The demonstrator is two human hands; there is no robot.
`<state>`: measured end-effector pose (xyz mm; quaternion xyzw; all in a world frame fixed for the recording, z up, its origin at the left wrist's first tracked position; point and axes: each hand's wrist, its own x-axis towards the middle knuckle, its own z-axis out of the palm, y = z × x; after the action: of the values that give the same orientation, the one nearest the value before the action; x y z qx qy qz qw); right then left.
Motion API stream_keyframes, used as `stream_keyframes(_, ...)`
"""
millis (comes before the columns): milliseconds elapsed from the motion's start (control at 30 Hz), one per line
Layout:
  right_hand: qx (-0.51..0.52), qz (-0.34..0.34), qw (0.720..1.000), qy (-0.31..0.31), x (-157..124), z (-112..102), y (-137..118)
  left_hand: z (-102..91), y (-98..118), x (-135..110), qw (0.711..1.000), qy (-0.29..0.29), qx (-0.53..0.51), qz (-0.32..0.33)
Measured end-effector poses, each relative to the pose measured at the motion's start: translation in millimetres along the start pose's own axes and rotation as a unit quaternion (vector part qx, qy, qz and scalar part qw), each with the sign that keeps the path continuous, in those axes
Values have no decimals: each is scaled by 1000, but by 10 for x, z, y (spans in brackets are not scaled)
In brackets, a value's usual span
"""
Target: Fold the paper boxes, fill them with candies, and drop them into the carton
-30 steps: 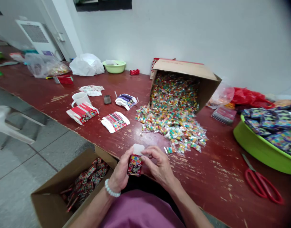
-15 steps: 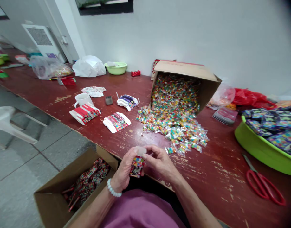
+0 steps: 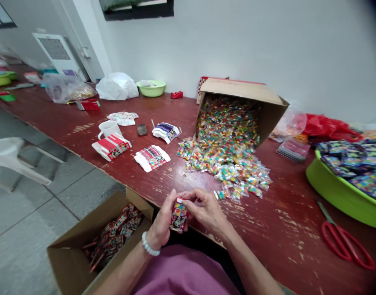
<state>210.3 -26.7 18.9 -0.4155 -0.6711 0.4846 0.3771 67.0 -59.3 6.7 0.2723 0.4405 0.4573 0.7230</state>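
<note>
Both hands meet at the near edge of the red table [image 3: 286, 229]. My left hand [image 3: 162, 223], with a white bead bracelet on the wrist, grips a small red printed packet [image 3: 178, 215] from the left. My right hand [image 3: 206, 211] pinches the packet's top edge, where the flap lies folded down. A spill of small colourful candy bags [image 3: 227, 164] lies just beyond the hands, pouring from a tipped cardboard box [image 3: 246, 92].
An open carton [image 3: 68, 250] of filled red packets stands at my lower left. Flat packet stacks [image 3: 152, 157], a white mug [image 3: 107, 128], red scissors [image 3: 344, 241] and a green basin [image 3: 338, 190] of dark packets are on the table. A white chair [image 3: 10, 159] stands left.
The packet's white flap, standing up a second ago, is now folded down under my right fingers. Both hands stayed in place.
</note>
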Motion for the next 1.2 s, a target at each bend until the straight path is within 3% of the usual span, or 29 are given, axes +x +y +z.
stream_keyframes(133, 113, 98, 989, -14, 29, 59, 53, -43, -5, 9, 1000, -5, 30, -2)
stream_keyframes(233, 129, 117, 985, 1, 43, 63, 64, -90, -19, 7, 998, 14, 59, 10)
stream_keyframes(367, 26, 0, 1000, -16, -24, 13, 7, -105, 0, -5, 999, 38, 35, 16)
stream_keyframes(500, -112, -126, 985, -24, -188, 90, 17, -93, 6, 32, 994, 21, -95, -58)
stream_keyframes(667, -262, -141, 955, -7, -294, 289, 169, -106, -21, 79, 978, 70, -194, -29)
stream_keyframes(767, -303, -153, 941, -2, -231, 335, 191, -121, -21, 69, 982, 79, -168, 24)
stream_keyframes(933, -268, -178, 947, -3, -86, 445, 110, -189, 3, 8, 990, 78, -82, 80)
stream_keyframes(1033, -244, -180, 952, -45, -51, 515, 125, -434, 91, -131, 990, 106, 23, 86)
stream_keyframes(1100, -232, -167, 957, -54, -37, 509, 222, -749, 197, -275, 978, 149, 130, 72)
stream_keyframes(1133, -229, -157, 960, -46, -28, 487, 298, -938, 259, -350, 955, 199, 201, 89)
stream_keyframes(1200, -229, -138, 964, -12, 0, 421, 486, -1306, 389, -467, 879, 262, 378, 128)
